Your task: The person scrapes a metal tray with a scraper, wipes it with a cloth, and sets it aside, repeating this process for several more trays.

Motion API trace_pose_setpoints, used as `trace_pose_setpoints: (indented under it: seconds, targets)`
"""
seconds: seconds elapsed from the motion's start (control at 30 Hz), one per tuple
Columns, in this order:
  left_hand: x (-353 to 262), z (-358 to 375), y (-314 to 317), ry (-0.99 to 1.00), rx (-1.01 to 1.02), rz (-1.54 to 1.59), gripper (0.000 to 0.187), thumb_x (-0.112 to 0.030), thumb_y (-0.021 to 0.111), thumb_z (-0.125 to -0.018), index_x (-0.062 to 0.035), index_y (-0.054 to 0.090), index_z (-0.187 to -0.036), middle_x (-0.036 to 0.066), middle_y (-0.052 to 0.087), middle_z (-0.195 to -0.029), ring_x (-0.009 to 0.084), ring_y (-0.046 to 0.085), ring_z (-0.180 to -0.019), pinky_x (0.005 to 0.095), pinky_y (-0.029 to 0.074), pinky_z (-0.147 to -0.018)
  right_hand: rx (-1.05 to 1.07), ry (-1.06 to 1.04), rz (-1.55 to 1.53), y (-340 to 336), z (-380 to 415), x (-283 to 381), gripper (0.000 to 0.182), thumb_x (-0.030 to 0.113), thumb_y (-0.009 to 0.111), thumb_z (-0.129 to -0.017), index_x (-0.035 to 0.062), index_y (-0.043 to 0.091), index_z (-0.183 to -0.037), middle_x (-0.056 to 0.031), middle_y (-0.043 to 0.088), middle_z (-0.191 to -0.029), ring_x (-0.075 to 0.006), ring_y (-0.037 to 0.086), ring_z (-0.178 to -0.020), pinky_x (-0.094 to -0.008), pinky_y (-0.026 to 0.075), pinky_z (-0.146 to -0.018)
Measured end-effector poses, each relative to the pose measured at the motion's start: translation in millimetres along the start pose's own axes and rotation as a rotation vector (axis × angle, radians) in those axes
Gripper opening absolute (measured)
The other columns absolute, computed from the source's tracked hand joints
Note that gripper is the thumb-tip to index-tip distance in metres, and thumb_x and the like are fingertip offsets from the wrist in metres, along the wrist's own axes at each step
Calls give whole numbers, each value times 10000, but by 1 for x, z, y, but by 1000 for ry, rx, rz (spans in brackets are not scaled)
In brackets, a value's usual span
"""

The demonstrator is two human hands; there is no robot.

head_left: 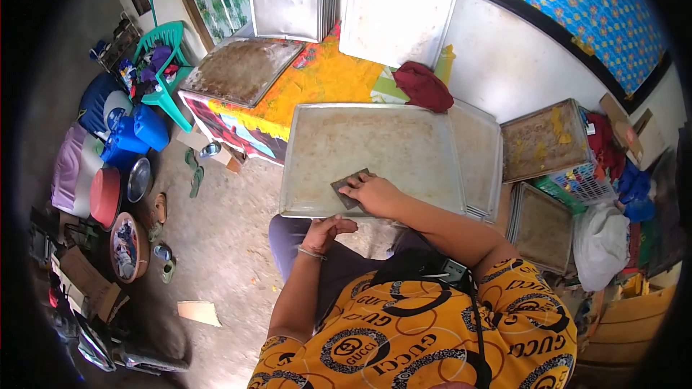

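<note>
A large shallow metal tray [404,137] with a raised rim and a stained surface lies in front of me. My right hand [371,193] presses a flat, dark grey scouring pad [344,197] onto it near the front edge, fingers closed over the pad. At the tray's front rim, my left hand [328,233] has its fingers together and appears to grip the edge; part of the grip is hard to see. More trays [479,158] are stacked underneath, sticking out on the right.
A table with a yellow cloth [317,86] bears a rusty tray [241,68], upright trays [404,7] and a dark red cloth [424,86]. Left are a green chair [167,39], blue containers [137,133] and basins [130,246]. A crate [584,180] and a white bag [602,241] stand right.
</note>
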State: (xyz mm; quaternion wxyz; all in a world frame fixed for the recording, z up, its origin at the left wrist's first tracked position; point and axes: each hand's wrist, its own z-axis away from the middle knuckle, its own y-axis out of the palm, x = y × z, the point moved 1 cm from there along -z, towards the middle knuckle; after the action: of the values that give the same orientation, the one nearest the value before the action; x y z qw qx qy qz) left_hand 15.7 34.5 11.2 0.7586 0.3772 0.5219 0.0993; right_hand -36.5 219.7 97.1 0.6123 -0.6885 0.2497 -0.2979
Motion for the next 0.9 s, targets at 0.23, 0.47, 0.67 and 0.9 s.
trace_pose_setpoints:
  seconds: [0.23, 0.47, 0.67, 0.9]
  targets:
    - [0, 1, 1, 11, -10, -22, 361, -174, 597, -883, 60, 501, -1140, 232, 668, -890, 334, 676, -833, 444, 549, -786, 5, 6, 2, 0, 1, 1, 382, 153, 467, -865, 185, 569, -1231, -115, 568, -1212, -322, 564, -1078, -412, 474, -895]
    - [-1, 0, 1, 7, -9, -39, 311, -172, 590, -887, 59, 544, -1090, 221, 674, -893, 329, 676, -841, 453, 545, -798, 24, 8, 6, 0, 0, 0, 382, 150, 467, -864, 184, 574, -1229, -121, 569, -1205, -323, 573, -1066, -411, 475, -894]
    - [1, -1, -2, -14, -13, -12, 320, -148, 585, -890, 69, 515, -1115, 233, 668, -897, 329, 677, -850, 438, 555, -786, 10, -1, 19, 2, -1, -1, 383, 149, 468, -863, 182, 577, -1229, -122, 573, -1192, -322, 574, -1067, -409, 475, -895]
    - [2, -2, -1, 7, -24, -14, 322, -160, 586, -891, 57, 512, -1116, 237, 667, -905, 339, 674, -855, 455, 548, -802, 31, -1, 22, 2, -1, -2, 387, 156, 466, -867, 180, 569, -1239, -123, 570, -1199, -322, 571, -1070, -406, 473, -897]
